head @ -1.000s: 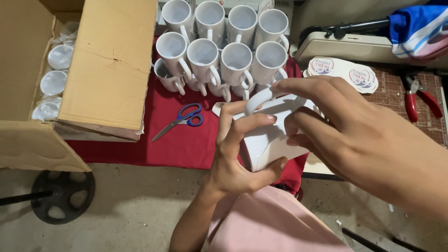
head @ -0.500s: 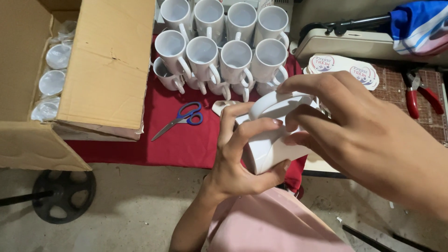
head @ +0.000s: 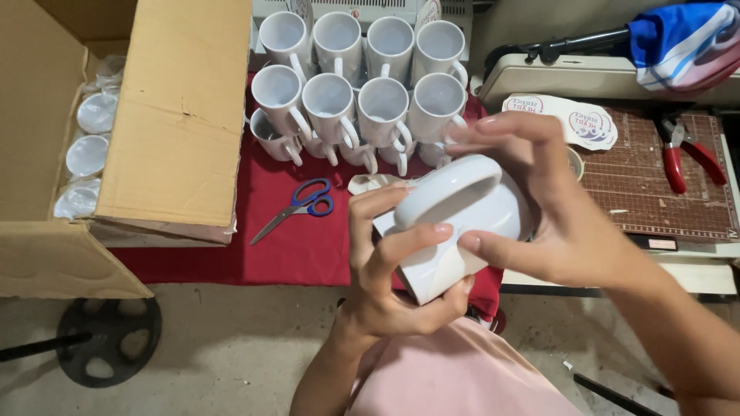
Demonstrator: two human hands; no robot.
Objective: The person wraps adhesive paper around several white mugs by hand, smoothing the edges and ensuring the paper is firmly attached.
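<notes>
Both of my hands hold one white mug [head: 455, 231] above my lap, tilted on its side with its handle turned up toward me. My left hand [head: 385, 277] wraps around the mug's body from below and the left, fingers curled over it. My right hand [head: 539, 208] grips its upper right side near the rim, thumb under the handle. Behind the mug, on a red cloth [head: 308, 246], stand several white mugs [head: 358, 92] stacked in rows.
An open cardboard box [head: 169, 131] with wrapped mugs inside sits at the left. Blue-handled scissors [head: 297, 208] lie on the cloth. At the right are a brown cutting mat [head: 655, 192], red pliers [head: 682, 150], printed stickers [head: 566, 119] and a press with a blue cloth [head: 678, 38].
The mug has been turned in my hands so its handle now faces up. My right hand has shifted from covering it to gripping its right side.
</notes>
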